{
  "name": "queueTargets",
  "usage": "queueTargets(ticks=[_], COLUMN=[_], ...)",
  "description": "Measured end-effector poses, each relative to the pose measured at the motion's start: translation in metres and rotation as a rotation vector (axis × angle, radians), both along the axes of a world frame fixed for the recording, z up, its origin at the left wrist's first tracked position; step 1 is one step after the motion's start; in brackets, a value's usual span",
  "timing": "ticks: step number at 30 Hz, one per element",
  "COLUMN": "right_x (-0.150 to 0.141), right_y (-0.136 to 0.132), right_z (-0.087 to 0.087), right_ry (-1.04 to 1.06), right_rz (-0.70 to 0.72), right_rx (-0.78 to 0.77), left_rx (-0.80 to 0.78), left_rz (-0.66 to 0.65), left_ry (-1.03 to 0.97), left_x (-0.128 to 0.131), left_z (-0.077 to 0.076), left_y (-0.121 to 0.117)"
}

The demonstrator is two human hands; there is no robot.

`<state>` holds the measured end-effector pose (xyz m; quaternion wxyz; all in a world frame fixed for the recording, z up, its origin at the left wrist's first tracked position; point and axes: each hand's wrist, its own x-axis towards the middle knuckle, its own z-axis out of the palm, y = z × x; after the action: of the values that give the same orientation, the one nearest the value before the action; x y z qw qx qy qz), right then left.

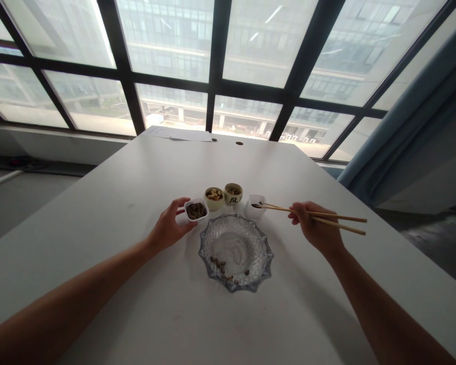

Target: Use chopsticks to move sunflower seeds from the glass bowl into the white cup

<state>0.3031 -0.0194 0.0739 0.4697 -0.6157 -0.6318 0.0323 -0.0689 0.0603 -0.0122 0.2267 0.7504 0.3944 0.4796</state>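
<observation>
My left hand (169, 225) grips the side of a small white square cup of dark seeds (196, 210), fingers curled around its left wall. My right hand (314, 223) pinches a pair of wooden chopsticks (285, 209), whose tips reach over another small white cup (255, 206) holding dark bits. Between my hands lies a scalloped clear glass dish (235, 251) with several dark seeds near its front edge. Behind it stand two round yellowish bowls, one with pale nuts (214, 198) and one with small seeds (233, 193).
All of this rests on a white table (137, 284) running back to a large black-framed window. Sheets of paper (182, 133) lie at the far edge beside two small dark spots. The table's right edge drops off near a blue curtain (403, 116).
</observation>
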Motion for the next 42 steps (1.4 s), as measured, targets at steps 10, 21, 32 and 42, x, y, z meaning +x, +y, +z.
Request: queueTargets(ticks=[10,21,32,42], right_x=[-0.009,-0.022,-0.041,-0.038], right_y=[-0.008,-0.031,-0.039,-0.039], right_z=[0.012,0.040,0.052,0.048], right_ry=[-0.054,0.192,-0.058,-0.039], right_rz=[0.037,0.468,0.724,0.662], right_rx=[0.018,-0.292,-0.472,-0.458], left_rx=[-0.015,-0.033,-0.012,-0.028], left_rz=[0.001,-0.007,-0.008,-0.013], left_ry=[0.004,0.007,0.007,0.007], left_x=[0.000,0.000,0.001,0.000], left_z=[0.003,0.003,0.005,0.004], left_y=[-0.002,-0.001,-0.003,-0.002])
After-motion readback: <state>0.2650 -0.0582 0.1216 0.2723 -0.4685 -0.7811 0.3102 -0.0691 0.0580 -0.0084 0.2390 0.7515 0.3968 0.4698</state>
